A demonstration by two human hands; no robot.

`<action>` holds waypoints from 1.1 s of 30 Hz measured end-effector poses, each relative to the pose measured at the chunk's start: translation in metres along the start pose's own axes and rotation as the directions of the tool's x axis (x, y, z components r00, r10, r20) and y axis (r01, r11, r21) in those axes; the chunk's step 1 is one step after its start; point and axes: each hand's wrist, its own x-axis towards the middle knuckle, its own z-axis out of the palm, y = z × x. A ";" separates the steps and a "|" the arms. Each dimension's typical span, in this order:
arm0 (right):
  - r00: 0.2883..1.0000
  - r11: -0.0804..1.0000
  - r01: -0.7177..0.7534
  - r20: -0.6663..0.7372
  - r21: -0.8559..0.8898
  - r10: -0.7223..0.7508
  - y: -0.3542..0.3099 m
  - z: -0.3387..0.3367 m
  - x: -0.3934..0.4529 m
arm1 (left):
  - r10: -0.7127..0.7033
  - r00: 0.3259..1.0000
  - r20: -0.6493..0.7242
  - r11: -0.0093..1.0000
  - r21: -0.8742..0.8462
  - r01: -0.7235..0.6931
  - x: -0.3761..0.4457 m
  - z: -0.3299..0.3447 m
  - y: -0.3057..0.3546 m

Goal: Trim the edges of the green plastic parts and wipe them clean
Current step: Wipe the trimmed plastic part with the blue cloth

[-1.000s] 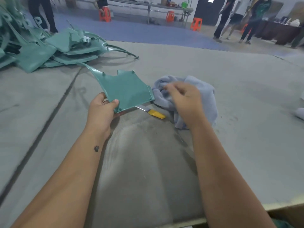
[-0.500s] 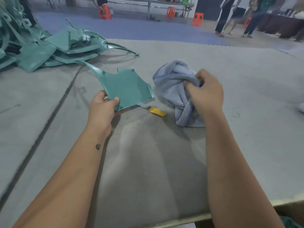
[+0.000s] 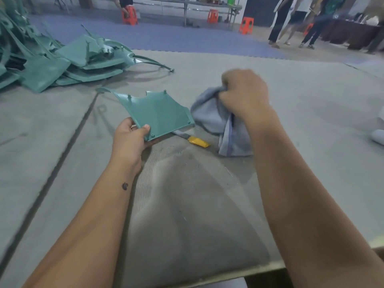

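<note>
1. On the grey, finely ribbed mat that covers the work surface, thin pale shavings lie scattered near the middle.
2. Just above it, the left hand holds a flat green plastic part by its near corner, thumb curled over the top face and fingers under it.
3. That part is smooth and matte, with small raised pegs along its edges, a notch in the far edge and a long thin curved tail sweeping left.
4. Beside the part, the right hand is bunched into a fist round a soft blue-grey cloth, whose loose folds hang down to the mat.
5. Between part and cloth lies a knife with a yellow handle and a flat grey blade, its tip under the part's edge.
6. Far left, a heap of green plastic parts is stacked loosely, curved panels and thin strips overlapping.
</note>
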 end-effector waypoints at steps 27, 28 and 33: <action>0.982 0.789 -0.105 -0.062 0.605 0.178 -0.032 -0.012 -0.010 | -0.054 0.997 -0.052 0.986 -0.160 0.045 -0.002 0.000 0.004; 0.992 0.808 -0.123 0.056 0.576 0.111 -0.043 -0.003 -0.014 | -0.054 0.998 -0.034 0.984 -0.173 0.048 -0.004 0.000 0.005; 0.998 0.608 -0.043 0.059 0.793 -0.007 -0.094 0.041 -0.035 | -0.073 0.996 0.053 0.987 -0.140 0.080 -0.009 -0.003 0.014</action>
